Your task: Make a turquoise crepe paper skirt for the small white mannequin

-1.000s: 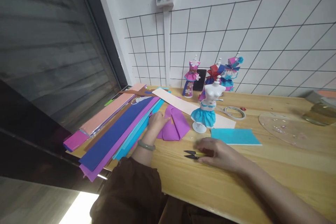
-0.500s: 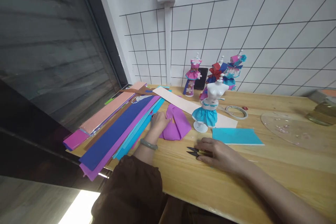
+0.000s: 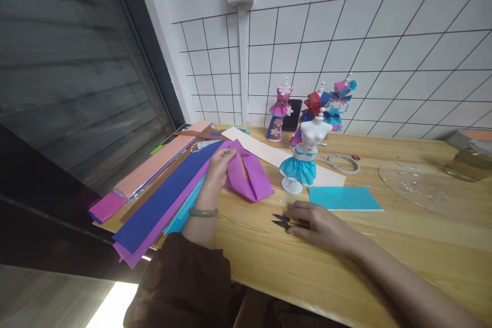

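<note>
My left hand (image 3: pixel 220 165) pinches a corner of a folded purple crepe paper piece (image 3: pixel 251 177) and lifts it off the table. The paper's lower end rests on the wood. Under my right hand (image 3: pixel 313 221) lies a pair of thread snips (image 3: pixel 283 221), its fingers curled round the handles and its dark blades pointing left, apart. Just beyond stands a small white mannequin (image 3: pixel 315 136) with a turquoise gathered skirt (image 3: pixel 298 170). Beside it, a turquoise paper piece (image 3: pixel 344 199) lies flat near my right hand.
Long crepe paper strips (image 3: pixel 169 192) in several colours cover the left side. A pale pink strip (image 3: pixel 261 148) runs behind the mannequin. Dressed mannequins (image 3: pixel 282 113) and a phone (image 3: pixel 294 114) stand by the wall. To the right are a tape roll (image 3: pixel 344 163), a clear plate (image 3: pixel 403 182) and a glass jar (image 3: pixel 467 164).
My left hand has moved left and up, raising the purple paper by one corner and partly unfolding it. My right hand stays in place with the snips.
</note>
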`<control>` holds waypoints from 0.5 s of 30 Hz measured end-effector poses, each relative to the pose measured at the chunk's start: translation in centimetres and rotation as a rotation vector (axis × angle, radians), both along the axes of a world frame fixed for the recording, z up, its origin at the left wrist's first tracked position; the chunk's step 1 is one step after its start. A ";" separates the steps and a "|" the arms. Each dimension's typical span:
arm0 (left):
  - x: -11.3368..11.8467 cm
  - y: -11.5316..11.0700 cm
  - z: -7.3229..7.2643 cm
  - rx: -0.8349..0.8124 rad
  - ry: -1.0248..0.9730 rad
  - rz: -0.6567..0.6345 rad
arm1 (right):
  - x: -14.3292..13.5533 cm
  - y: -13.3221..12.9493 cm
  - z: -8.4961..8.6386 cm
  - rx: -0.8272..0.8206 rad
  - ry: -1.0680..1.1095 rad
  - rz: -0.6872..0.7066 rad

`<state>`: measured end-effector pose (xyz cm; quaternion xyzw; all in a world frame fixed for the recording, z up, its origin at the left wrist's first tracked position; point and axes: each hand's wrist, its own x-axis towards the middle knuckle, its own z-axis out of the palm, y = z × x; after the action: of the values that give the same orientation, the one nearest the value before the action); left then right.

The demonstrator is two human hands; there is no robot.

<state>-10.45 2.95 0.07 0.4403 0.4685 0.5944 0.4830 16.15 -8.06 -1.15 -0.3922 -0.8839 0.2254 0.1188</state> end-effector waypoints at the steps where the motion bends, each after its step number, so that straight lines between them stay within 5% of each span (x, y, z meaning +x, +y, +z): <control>1: -0.1 -0.2 0.4 0.013 -0.066 -0.002 | 0.0 0.0 0.0 0.003 -0.002 -0.001; 6: -0.1 -1.3 1.9 0.039 -0.416 -0.170 | -0.1 0.2 -0.2 0.033 0.049 0.016; 15: 3.2 -3.9 2.5 0.007 -0.423 -0.631 | -1.9 0.3 -1.8 0.277 0.114 -0.060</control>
<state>-7.22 -0.97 2.53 0.4323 0.1979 0.4956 0.7269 14.28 -7.79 -2.98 -0.3851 -0.8862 0.1195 0.2283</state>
